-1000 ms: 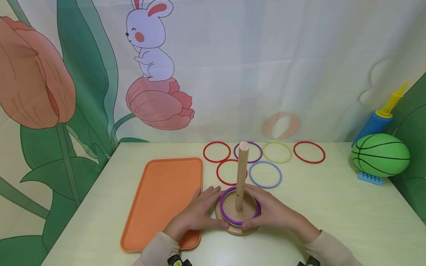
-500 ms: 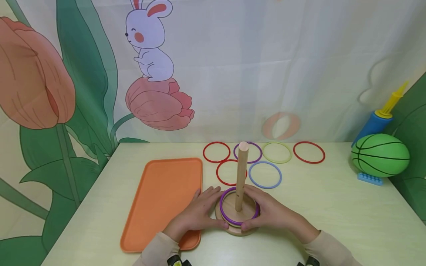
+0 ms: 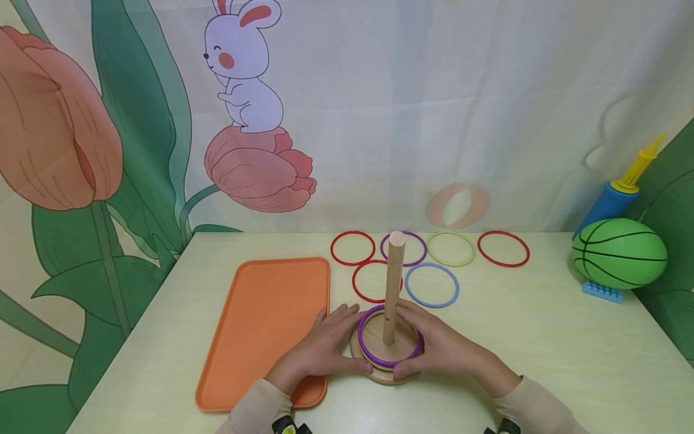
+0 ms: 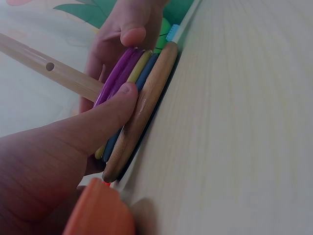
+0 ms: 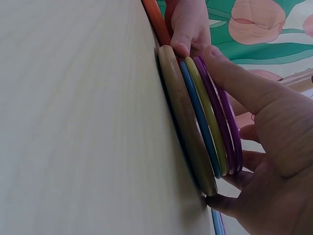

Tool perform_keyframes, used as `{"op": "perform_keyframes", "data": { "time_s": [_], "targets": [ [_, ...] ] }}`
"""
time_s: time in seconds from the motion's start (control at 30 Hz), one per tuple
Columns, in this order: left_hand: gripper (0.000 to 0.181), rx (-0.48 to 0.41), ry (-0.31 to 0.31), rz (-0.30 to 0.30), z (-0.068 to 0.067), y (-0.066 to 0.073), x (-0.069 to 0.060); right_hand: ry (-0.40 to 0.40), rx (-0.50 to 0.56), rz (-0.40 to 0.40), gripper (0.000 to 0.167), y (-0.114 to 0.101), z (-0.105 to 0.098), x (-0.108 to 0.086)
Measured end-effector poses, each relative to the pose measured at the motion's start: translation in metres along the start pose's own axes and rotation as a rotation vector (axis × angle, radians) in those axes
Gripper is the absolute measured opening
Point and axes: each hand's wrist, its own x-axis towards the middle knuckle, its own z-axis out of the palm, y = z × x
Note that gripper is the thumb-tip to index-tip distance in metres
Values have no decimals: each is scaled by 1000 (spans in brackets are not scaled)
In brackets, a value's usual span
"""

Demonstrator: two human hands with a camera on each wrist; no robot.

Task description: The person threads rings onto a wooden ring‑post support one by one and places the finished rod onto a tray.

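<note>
A wooden base [image 3: 385, 378] with an upright wooden post [image 3: 395, 277] stands on the table. Round the post, stacked on the base, lie a blue ring [image 5: 199, 117], a yellow-green ring [image 5: 209, 117] and two purple rings [image 5: 218, 115]. My left hand [image 3: 324, 346] holds the stack from the left, its thumb against the rings' edges near me. From the right, my right hand [image 3: 444, 342] holds the same stack; its thumb lies at the purple rings and its fingers reach round the far side. In the head view the lower rings are mostly hidden under the purple ones.
Several loose rings lie behind the post: red [image 3: 353, 264], purple [image 3: 425, 260], yellow-green [image 3: 473, 256], blue [image 3: 458, 292] and another red [image 3: 528, 256]. An orange tray [image 3: 265, 319] is at the left. A green ball [image 3: 620, 253], blue block [image 3: 603, 292] and blue-yellow pump [image 3: 612, 199] stand right.
</note>
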Motion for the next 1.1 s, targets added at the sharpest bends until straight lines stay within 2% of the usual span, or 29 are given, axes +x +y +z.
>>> {"op": "perform_keyframes", "data": {
  "time_s": [0.63,0.9,1.1],
  "targets": [
    [100,-11,4,9,0,-1,-1,-10,-22,15,111,4,1,0],
    [99,-15,3,9,-1,-1,0,-15,-21,29,118,5,0,-2],
    [98,-15,4,15,0,-1,0,-15,-34,37,116,4,-1,-3]
  ]
}}
